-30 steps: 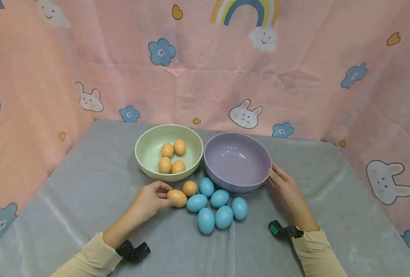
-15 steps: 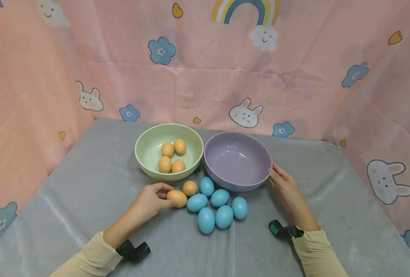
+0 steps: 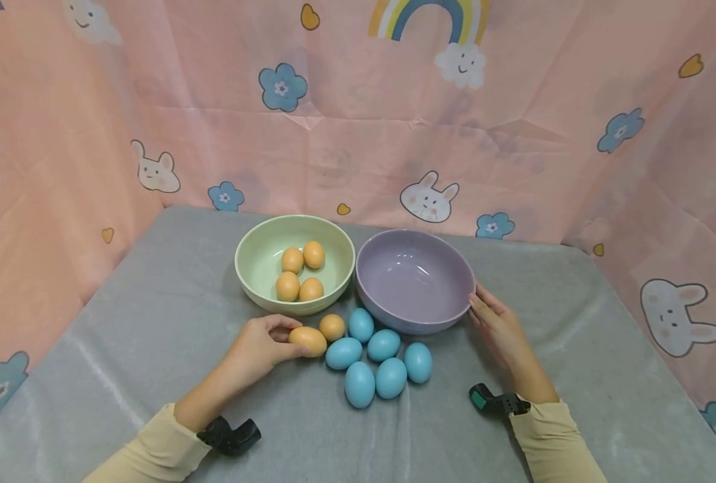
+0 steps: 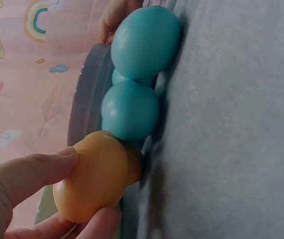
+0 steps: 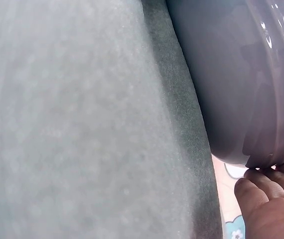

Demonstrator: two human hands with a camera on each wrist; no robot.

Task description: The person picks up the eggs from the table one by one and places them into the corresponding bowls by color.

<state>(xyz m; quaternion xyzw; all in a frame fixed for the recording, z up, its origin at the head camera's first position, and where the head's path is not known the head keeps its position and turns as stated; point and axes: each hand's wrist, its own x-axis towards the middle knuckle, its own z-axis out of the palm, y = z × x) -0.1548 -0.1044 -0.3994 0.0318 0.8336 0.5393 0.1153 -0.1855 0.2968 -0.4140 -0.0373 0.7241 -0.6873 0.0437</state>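
Note:
My left hand (image 3: 260, 345) pinches an orange-yellow egg (image 3: 307, 341) between thumb and fingers, just in front of the green bowl (image 3: 251, 290). In the left wrist view, that egg (image 4: 93, 179) partly covers another orange egg behind it. This second orange egg (image 3: 332, 327) lies by a cluster of blue eggs (image 3: 360, 385). Several orange eggs (image 3: 288, 286) rest inside the green bowl. My right hand (image 3: 502, 329) touches the right side of the purple bowl (image 3: 415, 282); in the right wrist view, its fingertips (image 5: 276, 169) lie against the outer wall.
Both bowls stand side by side toward the back of the grey cloth-covered table (image 3: 152, 335). A pink patterned curtain (image 3: 358, 154) encloses the back and sides. Each wrist wears a black camera band (image 3: 231, 436).
My left hand has shifted slightly up and left, and the pinched egg has moved a little with it. The right hand stays against the purple bowl.

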